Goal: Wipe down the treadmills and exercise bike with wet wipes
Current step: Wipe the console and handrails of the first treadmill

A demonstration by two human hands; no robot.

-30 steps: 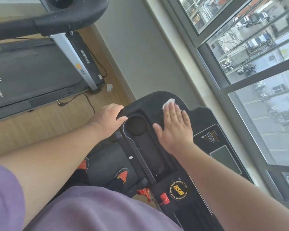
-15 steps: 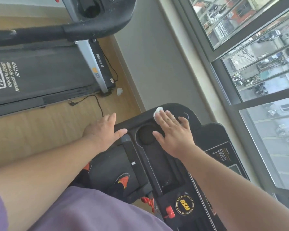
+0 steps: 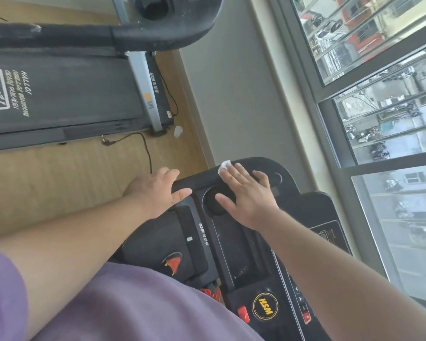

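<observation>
The right hand (image 3: 250,196) lies flat on the black console (image 3: 315,205) of the near treadmill. Its fingers are straight and spread a little, and they press a wipe (image 3: 224,166) down on the console's far left edge. The wipe is small, white and crumpled. Only a bit of it peeks out past the fingertips (image 3: 236,168); the rest is hidden under the hand, so which way it runs cannot be told. The thumb sticks out to the left over a round cup hole (image 3: 215,200).

The left hand (image 3: 155,190) holds the left end of the console. Its fingers curl over the far side of the edge and the thumb lies along the near side.

The console is long and runs from the far left to the near right. It is black, with a gold ring logo (image 3: 265,305) and a red clip (image 3: 243,314) near the person. Below it, a shoe (image 3: 171,263) with red on it stands on the belt.

A second treadmill (image 3: 59,94) lies far to the left on the wood floor (image 3: 59,180). Its dark belt has white words on it and runs left to right. A black cord (image 3: 143,143) curls on the floor beside it. A small white scrap (image 3: 177,131) lies on the floor near the wall. A big window (image 3: 379,94) is on the right. The person wears a purple shirt (image 3: 133,306)
</observation>
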